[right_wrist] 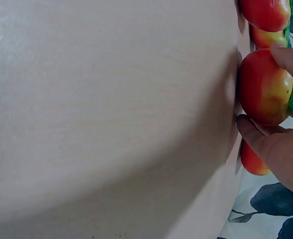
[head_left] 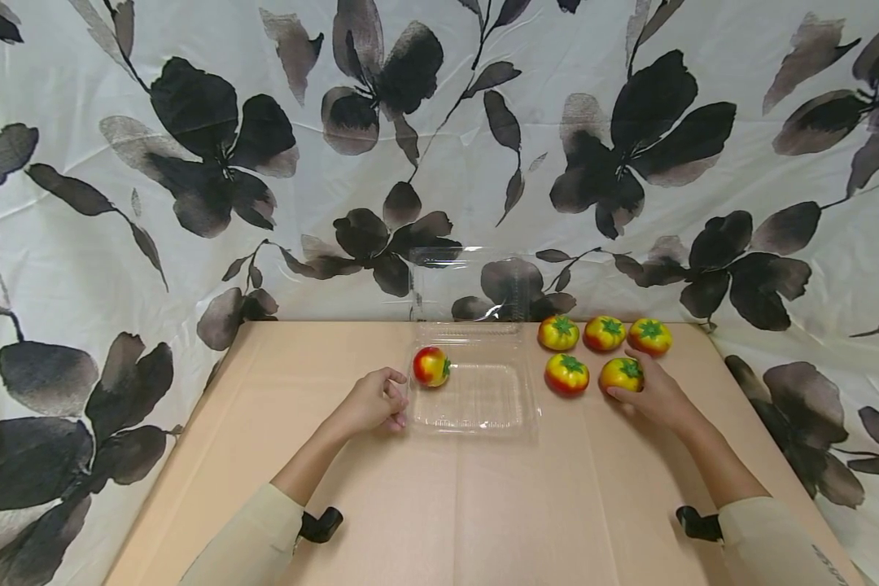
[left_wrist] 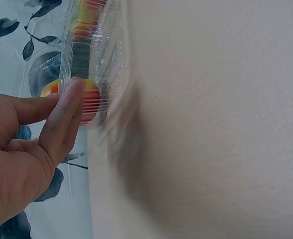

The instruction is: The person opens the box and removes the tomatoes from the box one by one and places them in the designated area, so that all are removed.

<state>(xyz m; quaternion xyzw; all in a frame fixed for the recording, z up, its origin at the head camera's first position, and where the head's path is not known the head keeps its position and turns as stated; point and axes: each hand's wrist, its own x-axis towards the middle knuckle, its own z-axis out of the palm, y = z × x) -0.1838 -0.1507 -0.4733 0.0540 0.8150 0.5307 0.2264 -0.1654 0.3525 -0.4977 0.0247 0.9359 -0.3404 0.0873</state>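
Observation:
A clear plastic clamshell box (head_left: 476, 417) lies on the table with its lid (head_left: 469, 281) raised at the back. One red-and-yellow fruit with a green leafy top (head_left: 430, 367) sits in the box's back left corner. My left hand (head_left: 373, 400) is at the box's left side, and in the left wrist view its thumb and fingertips (left_wrist: 76, 85) pinch the thin rim. To the right of the box, my right hand (head_left: 661, 396) grips a similar fruit (head_left: 619, 374) from its right, thumb in front and fingers behind. The right wrist view shows this gripped fruit (right_wrist: 265, 89) close over the table.
Several more such fruits stand beside the box: one (head_left: 567, 374) just left of the gripped one, and a back row (head_left: 604, 333) near the table's far edge. Floral cloth (head_left: 483, 163) hangs behind the light wooden table (head_left: 520, 505).

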